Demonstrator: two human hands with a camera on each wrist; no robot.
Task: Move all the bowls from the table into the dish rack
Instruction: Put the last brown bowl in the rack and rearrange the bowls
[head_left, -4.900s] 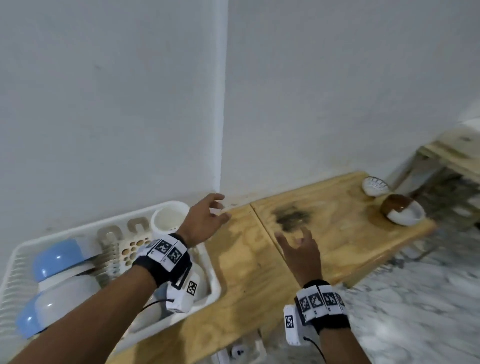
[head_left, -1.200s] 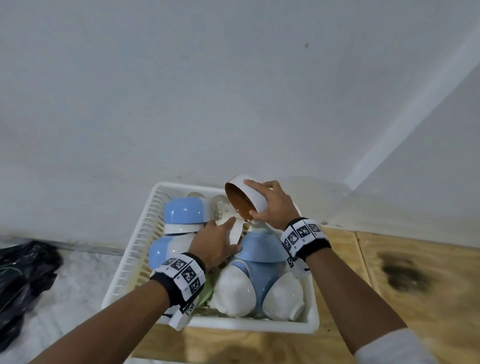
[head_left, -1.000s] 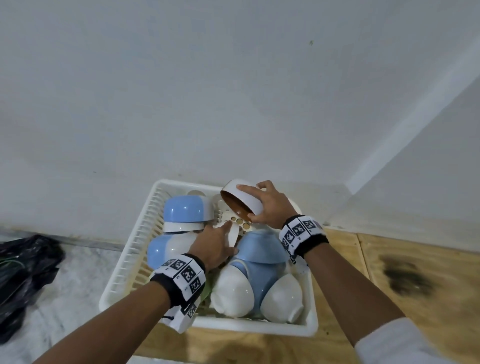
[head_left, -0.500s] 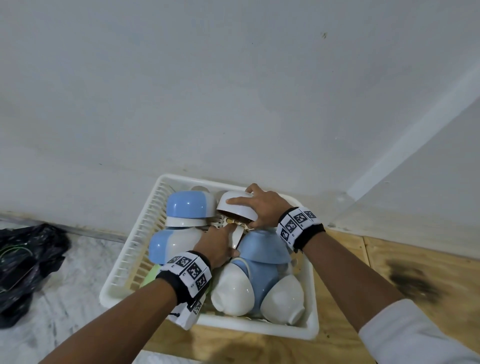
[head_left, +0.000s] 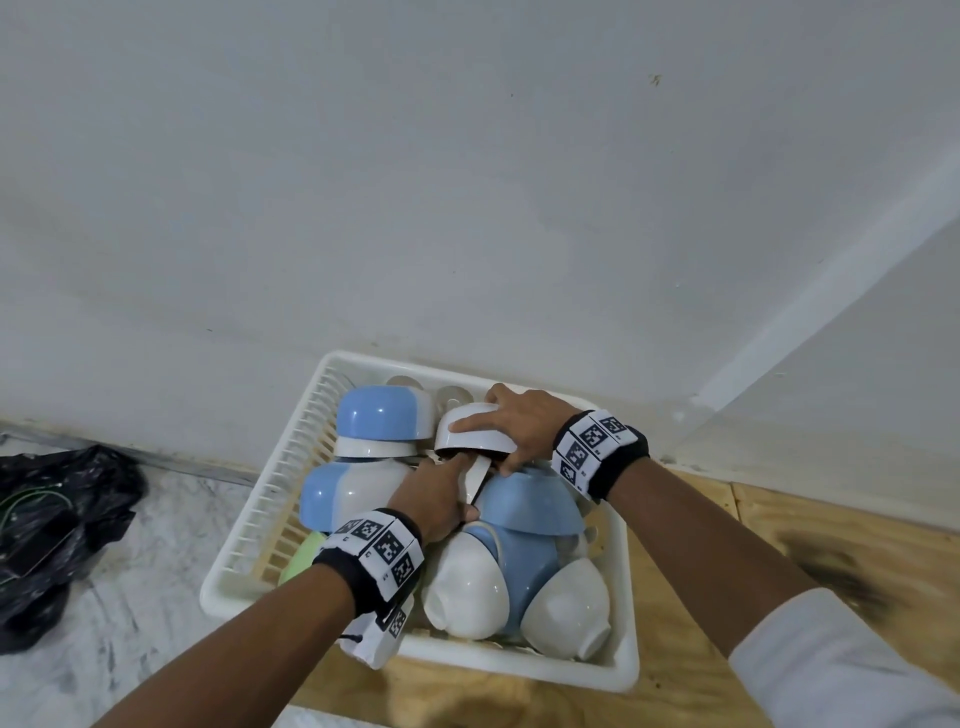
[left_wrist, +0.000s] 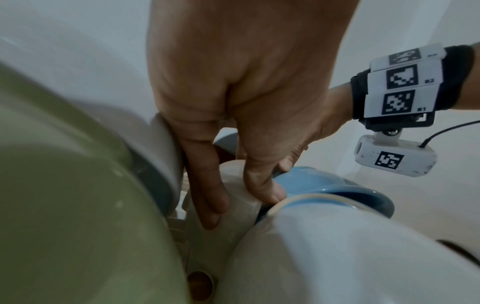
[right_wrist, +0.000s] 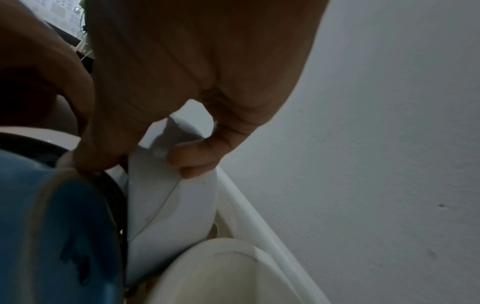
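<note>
Nearby, blue bowl (head_left: 524, 506) beside black bag (head_left: 57, 525).

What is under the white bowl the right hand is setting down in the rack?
Under the white bowl, gripped by the right hand, show the left hand's fingers and a white piece of the rack. A blue bowl sits just below. The rest is covered.

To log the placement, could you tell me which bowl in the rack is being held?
The white bowl, upside down at the rack's back; the right hand grips it.
</note>
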